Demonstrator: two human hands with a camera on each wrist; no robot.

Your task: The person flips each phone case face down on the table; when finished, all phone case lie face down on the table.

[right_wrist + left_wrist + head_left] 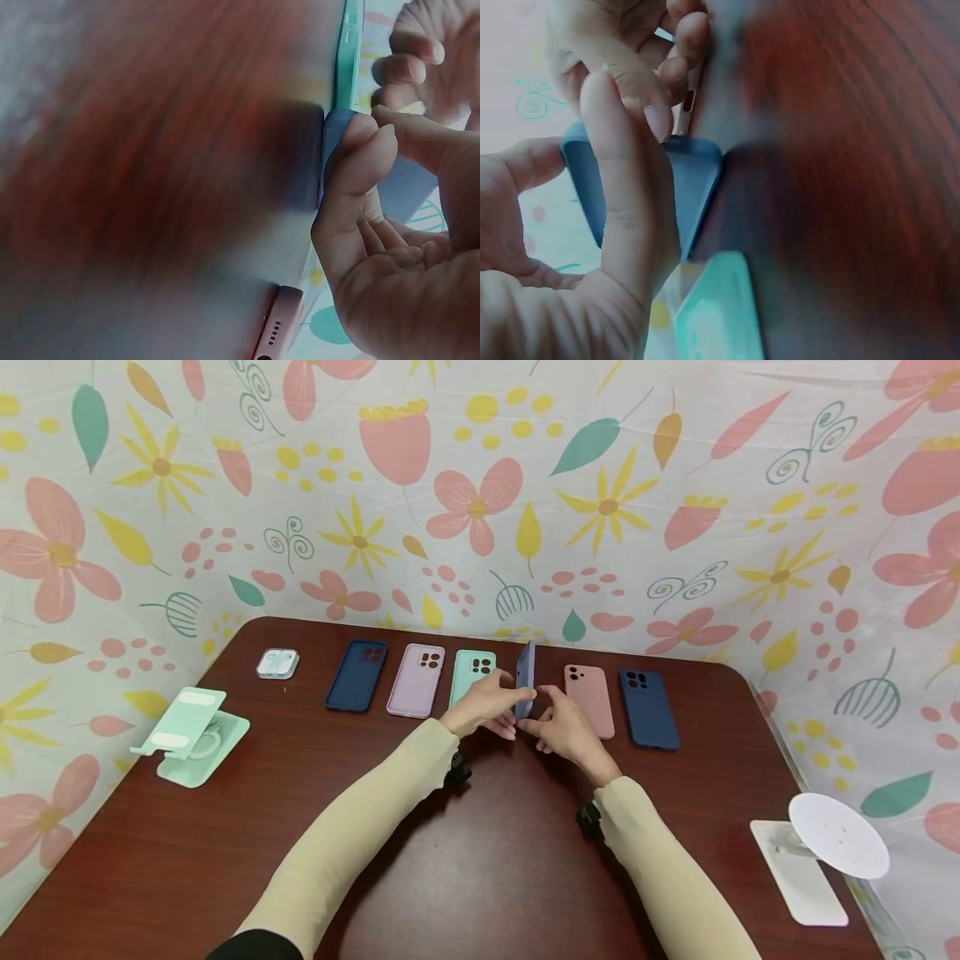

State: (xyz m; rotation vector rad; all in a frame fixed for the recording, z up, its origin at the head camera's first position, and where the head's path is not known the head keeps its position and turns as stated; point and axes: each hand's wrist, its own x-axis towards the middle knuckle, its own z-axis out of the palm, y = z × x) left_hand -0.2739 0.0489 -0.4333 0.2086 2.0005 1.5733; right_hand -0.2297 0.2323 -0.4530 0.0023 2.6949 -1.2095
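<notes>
- The grey-blue phone case [528,664] stands on end near the middle of the far edge of the desk [465,877], turned side-on to the person; I cannot tell whether its lower end touches the wood.
- The left hand [486,702] grips it, thumb across the case and fingers around its side.
- The right hand [566,727] is at the lower corner of the same case, pinching it between bent thumb and forefinger.
- 5 other phone cases lie flat in a row along the far edge.
- Just left of the held case lies the mint phone case [467,665], partly hidden by the left hand.
- Next toward the far left corner come the lilac phone case [411,689] and a dark blue phone case [352,685].
- On the other side, the pink phone case [596,702] lies beside the right hand, and a navy phone case [651,714] lies nearer the far right corner.
- A clear box of earphones [277,663] sits near the far left corner.
- A pale green phone stand [197,739] is by the left edge.
- A white stand [813,856] with a round plate is by the right edge.
- Flowered cloth [480,577] hangs behind the far edge.
</notes>
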